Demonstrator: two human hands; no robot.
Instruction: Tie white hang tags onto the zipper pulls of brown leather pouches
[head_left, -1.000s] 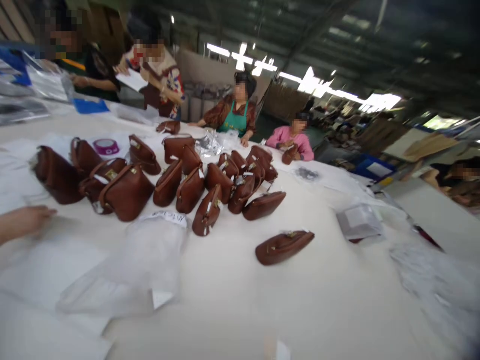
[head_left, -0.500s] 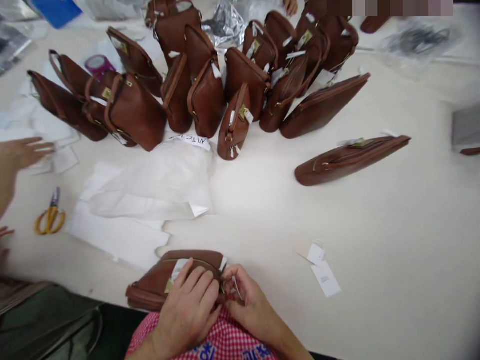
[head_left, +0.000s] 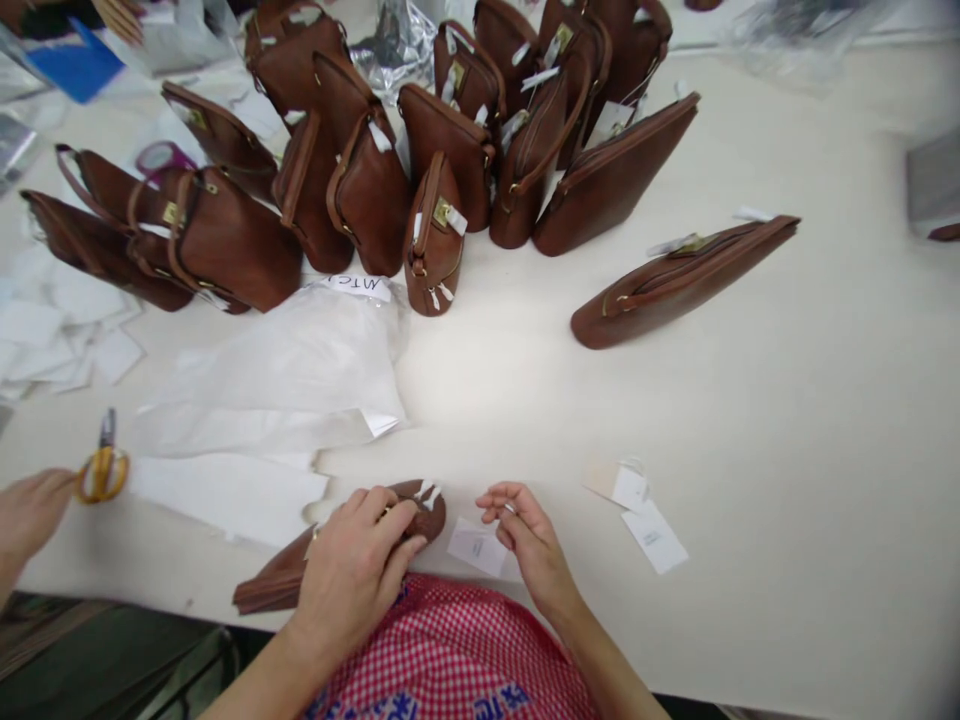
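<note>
A brown leather handbag (head_left: 274, 582) lies at the near table edge, against the checked apron. My left hand (head_left: 360, 555) is closed over its top, fingers curled on the zipper side and hiding much of it. White-wrapped zipper pulls (head_left: 429, 492) show at the bag's right end. To the right, my right hand (head_left: 531, 545) is raised apart from the bag, thumb and fingers pinched around a tiny white bit. A white hang tag (head_left: 478, 547) is just beside those fingers; whether a string joins them I cannot tell. More paper tags (head_left: 654, 535) lie farther right.
Several brown handbags (head_left: 375, 200) stand across the back, one bag (head_left: 682, 285) apart at right. A clear plastic bag (head_left: 277, 360) and white paper (head_left: 225, 490) lie left of centre. Another person's hand (head_left: 34, 515) touches yellow-handled scissors (head_left: 103, 470) at far left.
My right hand has moved off the handbag's end to the right, and a white tag now shows beside it. The other person's hand has come to the scissors. The view has shifted.
</note>
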